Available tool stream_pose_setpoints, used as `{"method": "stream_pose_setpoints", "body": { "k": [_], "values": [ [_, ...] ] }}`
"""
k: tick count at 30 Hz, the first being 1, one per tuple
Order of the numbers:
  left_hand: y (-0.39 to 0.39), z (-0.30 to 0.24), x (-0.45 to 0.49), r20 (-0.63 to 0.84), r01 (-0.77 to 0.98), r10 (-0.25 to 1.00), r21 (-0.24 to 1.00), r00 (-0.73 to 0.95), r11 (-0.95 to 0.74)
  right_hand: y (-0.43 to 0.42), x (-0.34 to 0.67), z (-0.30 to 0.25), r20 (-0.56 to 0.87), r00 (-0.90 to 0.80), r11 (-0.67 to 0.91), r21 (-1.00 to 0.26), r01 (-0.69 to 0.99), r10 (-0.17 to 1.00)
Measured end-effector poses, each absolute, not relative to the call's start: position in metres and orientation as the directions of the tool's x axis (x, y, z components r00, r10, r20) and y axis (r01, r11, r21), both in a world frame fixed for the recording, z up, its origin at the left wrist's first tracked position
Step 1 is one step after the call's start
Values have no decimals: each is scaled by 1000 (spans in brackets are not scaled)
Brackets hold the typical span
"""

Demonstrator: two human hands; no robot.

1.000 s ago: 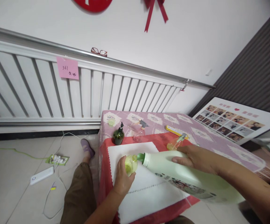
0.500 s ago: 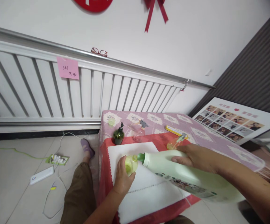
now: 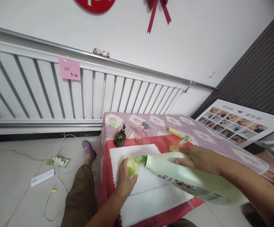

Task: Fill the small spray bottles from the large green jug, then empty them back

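My left hand [image 3: 124, 179] is wrapped round a small clear yellow-green bottle [image 3: 133, 167], tilted with its neck to the right. My right hand [image 3: 193, 159] grips a large pale green detergent jug [image 3: 165, 167] by its upper side. The jug lies tipped over, and its green spout [image 3: 143, 159] meets the mouth of the small bottle. Whether liquid is flowing I cannot make out. Both are above a white cloth [image 3: 148, 198] with a zigzag edge. Just beyond my right hand is a yellowish spray bottle [image 3: 177, 146].
A dark green pump bottle [image 3: 120, 138] and a clear pink spray bottle [image 3: 141, 135] stand behind the white cloth. A yellow box [image 3: 178, 133] lies on the patterned tablecloth [image 3: 203, 135]. A radiator [image 3: 89, 91] runs along the wall. A power strip [image 3: 58, 161] with cables is on the floor.
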State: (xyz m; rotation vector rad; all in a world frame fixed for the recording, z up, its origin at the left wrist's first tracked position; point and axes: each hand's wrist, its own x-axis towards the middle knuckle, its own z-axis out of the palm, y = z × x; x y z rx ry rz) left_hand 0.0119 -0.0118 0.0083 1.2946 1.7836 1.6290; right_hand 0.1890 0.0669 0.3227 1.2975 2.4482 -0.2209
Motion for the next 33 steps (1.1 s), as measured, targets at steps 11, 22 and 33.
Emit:
{"method": "stream_pose_setpoints", "body": {
  "k": [11, 22, 33],
  "values": [
    [-12, 8, 12, 271, 366, 833, 926, -483, -90, 69, 190, 321, -377, -513, 561, 23, 827, 771],
    [-10, 6, 12, 296, 376, 821, 920, -489, -109, 70, 189, 321, -411, -502, 565, 40, 824, 761],
    [-12, 6, 11, 285, 355, 825, 928, -488, -110, 68, 188, 321, -412, -499, 563, 42, 826, 763]
  ]
}}
